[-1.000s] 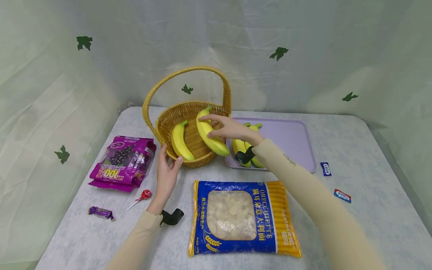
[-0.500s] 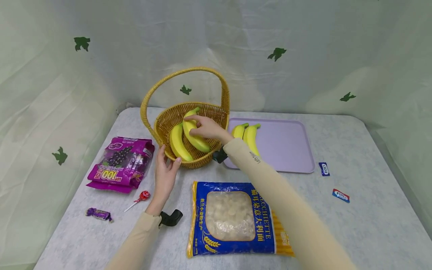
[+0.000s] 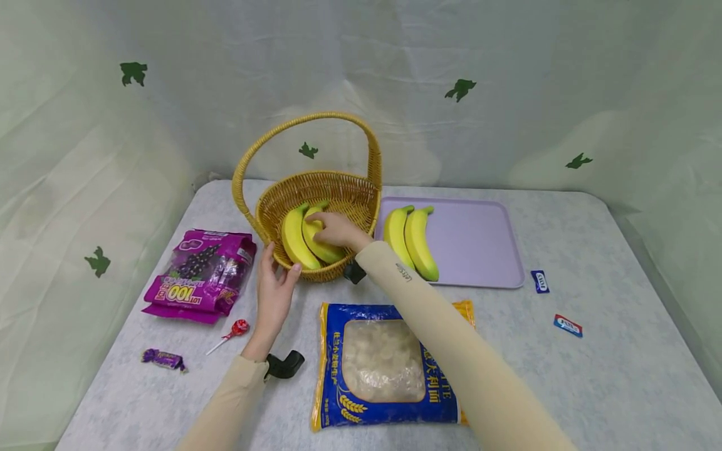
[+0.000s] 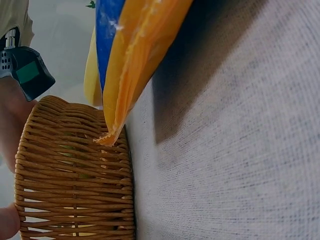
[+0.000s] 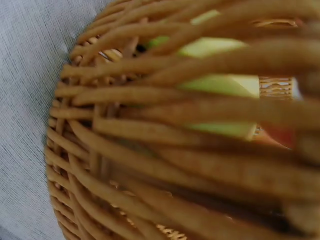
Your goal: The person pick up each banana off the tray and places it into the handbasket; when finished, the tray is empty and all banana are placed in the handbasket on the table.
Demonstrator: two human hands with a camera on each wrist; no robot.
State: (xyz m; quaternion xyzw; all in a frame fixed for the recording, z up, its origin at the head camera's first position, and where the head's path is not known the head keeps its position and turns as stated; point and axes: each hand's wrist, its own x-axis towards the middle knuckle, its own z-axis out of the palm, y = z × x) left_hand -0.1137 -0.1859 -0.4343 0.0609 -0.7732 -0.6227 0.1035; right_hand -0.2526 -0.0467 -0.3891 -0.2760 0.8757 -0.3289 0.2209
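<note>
Your right hand (image 3: 338, 230) is clamped on a curved yellow banana with a green stem (image 3: 327, 252), the index finger lying across its upper part and the thumb along its near side; your remaining right fingers are hidden. The banana lies inside an oval basket of woven tan wicker with a tall arched handle (image 3: 350, 194), just beside a second curved yellow banana (image 3: 296, 238) to its left. Your left hand (image 3: 273, 291) rests against the basket's near-left outer side, its thumb and fingers spread apart. To the basket's right, a pale purple rectangular tray (image 3: 474, 244) bears a pair of yellow bananas (image 3: 419, 244) side by side. Nearer you, partly under your right sleeve in the head view, lies a blue-and-yellow plastic pasta bag (image 3: 383, 363); a glossy purple candy bag (image 3: 200, 269) and a red-headed lollipop (image 3: 240, 327) lie at left on the pale grey table (image 3: 637, 282).
</note>
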